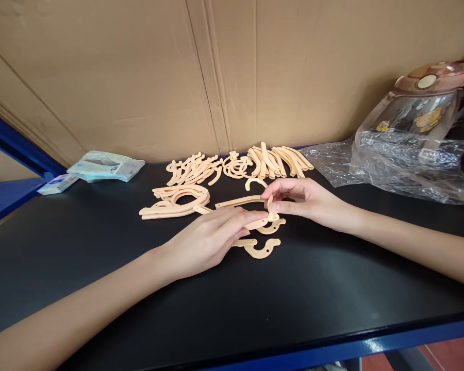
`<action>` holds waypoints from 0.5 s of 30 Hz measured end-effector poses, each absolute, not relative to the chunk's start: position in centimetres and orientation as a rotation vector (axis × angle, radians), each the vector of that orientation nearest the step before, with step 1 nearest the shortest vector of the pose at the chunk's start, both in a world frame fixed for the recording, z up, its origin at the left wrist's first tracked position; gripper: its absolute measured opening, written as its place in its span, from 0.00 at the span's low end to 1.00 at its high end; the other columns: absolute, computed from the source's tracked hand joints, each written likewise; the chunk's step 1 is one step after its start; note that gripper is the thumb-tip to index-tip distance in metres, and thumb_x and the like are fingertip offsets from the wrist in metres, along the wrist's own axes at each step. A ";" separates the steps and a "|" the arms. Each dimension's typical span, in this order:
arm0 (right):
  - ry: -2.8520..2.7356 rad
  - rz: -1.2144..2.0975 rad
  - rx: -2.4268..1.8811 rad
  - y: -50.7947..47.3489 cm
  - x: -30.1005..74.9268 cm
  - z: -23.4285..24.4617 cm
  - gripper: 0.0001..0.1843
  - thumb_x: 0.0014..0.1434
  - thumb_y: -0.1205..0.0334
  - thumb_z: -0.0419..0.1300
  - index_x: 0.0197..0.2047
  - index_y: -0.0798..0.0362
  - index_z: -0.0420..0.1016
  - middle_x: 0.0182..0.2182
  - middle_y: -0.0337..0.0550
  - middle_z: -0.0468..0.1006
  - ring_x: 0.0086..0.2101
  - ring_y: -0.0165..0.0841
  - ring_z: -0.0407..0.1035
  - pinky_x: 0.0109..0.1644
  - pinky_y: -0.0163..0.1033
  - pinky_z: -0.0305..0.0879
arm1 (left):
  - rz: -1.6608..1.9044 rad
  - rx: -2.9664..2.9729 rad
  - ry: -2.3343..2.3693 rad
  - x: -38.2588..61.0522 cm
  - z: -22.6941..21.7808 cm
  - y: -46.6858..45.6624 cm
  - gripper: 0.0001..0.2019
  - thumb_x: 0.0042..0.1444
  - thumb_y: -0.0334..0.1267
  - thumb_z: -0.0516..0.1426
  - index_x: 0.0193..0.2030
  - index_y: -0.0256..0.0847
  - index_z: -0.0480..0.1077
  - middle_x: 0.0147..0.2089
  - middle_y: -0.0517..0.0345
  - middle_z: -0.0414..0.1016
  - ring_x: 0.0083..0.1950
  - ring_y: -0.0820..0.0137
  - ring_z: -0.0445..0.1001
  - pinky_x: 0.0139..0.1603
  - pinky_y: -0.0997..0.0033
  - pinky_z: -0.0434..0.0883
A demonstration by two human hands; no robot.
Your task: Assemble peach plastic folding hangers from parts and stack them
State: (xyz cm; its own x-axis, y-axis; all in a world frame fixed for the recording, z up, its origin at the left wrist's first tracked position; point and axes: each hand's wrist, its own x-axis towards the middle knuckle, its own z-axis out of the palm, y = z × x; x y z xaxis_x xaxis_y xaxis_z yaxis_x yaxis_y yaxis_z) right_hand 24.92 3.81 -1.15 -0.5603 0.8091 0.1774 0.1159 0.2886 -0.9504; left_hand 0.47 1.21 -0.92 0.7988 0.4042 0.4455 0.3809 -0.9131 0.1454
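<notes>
My left hand [204, 237] is closed around a cream plastic hanger arm [257, 224] whose rounded end sticks out past the fingertips. At that end my right hand [297, 201] pinches a small curved hanger piece [270, 203] upright between thumb and fingers. The two parts meet there; whether they are joined I cannot tell. Just beneath lies a curved hook piece [274, 225], and nearer me a second hook piece [262, 250] beside another arm partly under my left hand. A long hanger arm [237, 201] and a loose hook [255, 181] lie beyond my hands.
Stacked folding hangers [174, 203] lie left of my hands. Along the back are piles of short arms [193, 170], hooks [237, 166] and long arms [280, 161]. A tissue pack [106, 166] is at left; plastic film [406, 159] and a drink bottle [421, 111] stand right.
</notes>
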 end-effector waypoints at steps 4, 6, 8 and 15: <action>-1.927 1.239 -0.822 3.7 24.9 -1.1 0.12 0.58 0.55 0.65 0.40 0.53 0.74 0.31 0.37 0.75 0.34 0.30 0.68 0.41 0.37 0.65 | 0.717 2.917 0.667 0.5 -0.8 1.1 0.15 0.68 0.28 0.49 0.60 0.38 0.63 0.50 0.51 0.77 0.49 0.70 0.77 0.48 0.73 0.74; -1.950 1.202 -0.824 3.7 24.9 -1.1 0.11 0.58 0.54 0.65 0.39 0.53 0.74 0.32 0.38 0.75 0.34 0.29 0.67 0.42 0.37 0.65 | 0.707 2.920 0.668 0.5 -0.8 1.1 0.15 0.68 0.28 0.49 0.60 0.39 0.63 0.51 0.51 0.77 0.48 0.70 0.77 0.48 0.73 0.75; -1.963 1.184 -0.827 3.7 24.9 -1.1 0.12 0.58 0.53 0.66 0.37 0.53 0.74 0.33 0.38 0.74 0.35 0.30 0.67 0.42 0.37 0.65 | 0.703 2.933 0.669 0.5 -0.9 1.2 0.15 0.68 0.28 0.49 0.60 0.39 0.63 0.51 0.51 0.77 0.49 0.70 0.77 0.48 0.73 0.75; -1.904 1.195 -0.851 3.8 24.9 -1.1 0.14 0.56 0.51 0.67 0.35 0.53 0.73 0.32 0.38 0.73 0.35 0.31 0.69 0.43 0.38 0.66 | 0.739 2.941 0.719 0.3 -1.1 1.4 0.14 0.68 0.29 0.51 0.58 0.39 0.64 0.48 0.54 0.78 0.48 0.71 0.78 0.48 0.74 0.74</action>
State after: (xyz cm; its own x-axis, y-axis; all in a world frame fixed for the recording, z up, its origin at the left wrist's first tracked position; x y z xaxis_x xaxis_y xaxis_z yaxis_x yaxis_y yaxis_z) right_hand 24.87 3.76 -1.08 -0.5218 0.8224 0.2265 0.1537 0.3518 -0.9234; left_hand 0.28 1.35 -1.12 0.7811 0.4416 0.4415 0.4296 -0.8931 0.1334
